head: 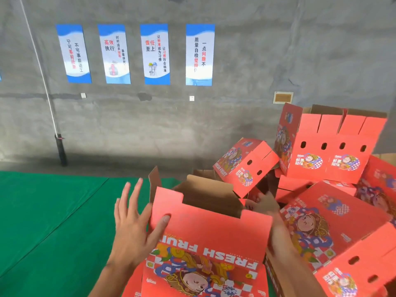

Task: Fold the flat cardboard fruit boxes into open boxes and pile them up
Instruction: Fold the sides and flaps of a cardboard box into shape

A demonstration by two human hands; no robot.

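Note:
A red fruit box (pixel 210 239) printed "FRESH FRUIT" stands opened in front of me, its brown inside showing at the top. My left hand (pixel 134 221) lies against its left side, fingers straight and spread, thumb pressed on the red front panel. My right hand (pixel 272 215) is on the box's right side, blurred, with its fingers reaching past the far corner. A pile of folded red boxes (pixel 330 151) rises to the right.
Green cloth (pixel 53 221) covers the floor to the left. A grey concrete wall (pixel 150 125) with several blue and white posters stands behind. A thin pole (pixel 60 146) leans against the wall at left. More red boxes (pixel 334 230) crowd the lower right.

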